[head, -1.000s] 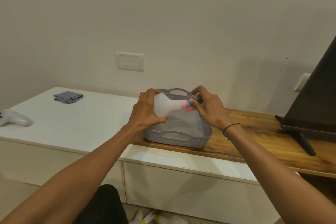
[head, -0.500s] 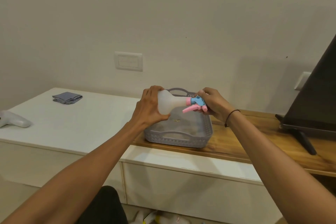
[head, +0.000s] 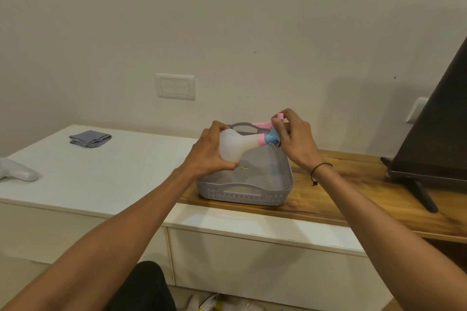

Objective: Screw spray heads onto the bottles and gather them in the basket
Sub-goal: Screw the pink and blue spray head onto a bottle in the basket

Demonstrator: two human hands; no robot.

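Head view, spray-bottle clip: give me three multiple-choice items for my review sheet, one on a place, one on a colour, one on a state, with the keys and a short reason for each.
1. Where does the grey basket stand?
A. on the wooden top
B. on the floor
C. on the folded cloth

2. What colour is the collar joining the spray head to the bottle?
A. green
B. pink
C. black

3. How is the bottle held?
A. standing upright in the basket
B. lying loose on the white cabinet
C. on its side above the basket, in both hands

Key:
1 A, the basket sits on the wooden top beside the white cabinet.
2 B, a pink ring shows next to the blue part.
3 C, the left hand has its grip on the body and the right hand on the spray head.
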